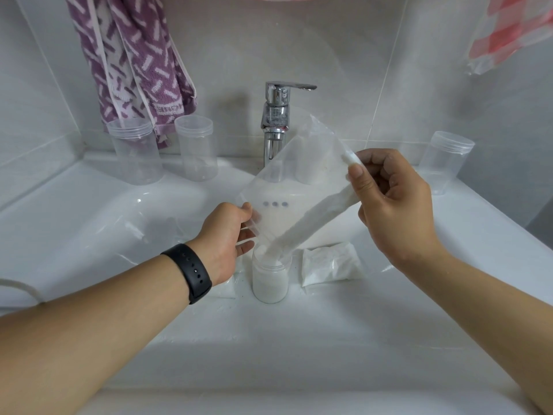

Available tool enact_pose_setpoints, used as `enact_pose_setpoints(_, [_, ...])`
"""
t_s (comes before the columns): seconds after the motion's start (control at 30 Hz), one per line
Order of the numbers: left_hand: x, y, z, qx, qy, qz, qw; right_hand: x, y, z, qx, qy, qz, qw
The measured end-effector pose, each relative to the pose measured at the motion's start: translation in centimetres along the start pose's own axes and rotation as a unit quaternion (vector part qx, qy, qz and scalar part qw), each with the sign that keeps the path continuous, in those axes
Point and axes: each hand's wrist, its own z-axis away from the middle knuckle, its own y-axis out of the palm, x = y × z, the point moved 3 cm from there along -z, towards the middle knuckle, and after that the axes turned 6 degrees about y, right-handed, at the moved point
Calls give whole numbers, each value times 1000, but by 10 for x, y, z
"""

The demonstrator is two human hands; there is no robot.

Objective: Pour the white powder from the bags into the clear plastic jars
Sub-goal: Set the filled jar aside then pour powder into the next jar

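- Pouring powder from tilted bag [299, 187] into jar [270, 278], mid-step.
- Left hand [227, 235] pinching bag's mouth at 9 o'clock; right hand [392, 202] gripping bag's high corner.
- Next: tip gently, stop before spilling.

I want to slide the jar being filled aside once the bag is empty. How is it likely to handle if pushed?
The jar being filled looks nearly full of white powder, so probably heavier than the empty jars behind. It is tall and narrow, so a high push might tip it. It has no lid on, so tipping would likely spill powder into the sink, whose glossy surface may let it slide.
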Motion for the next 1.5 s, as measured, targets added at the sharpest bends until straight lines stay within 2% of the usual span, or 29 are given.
enact_pose_setpoints(1.5, [0, -2, -1, -11, 7, -7, 1000, 15, -2, 5, -20, -23, 19, 999])
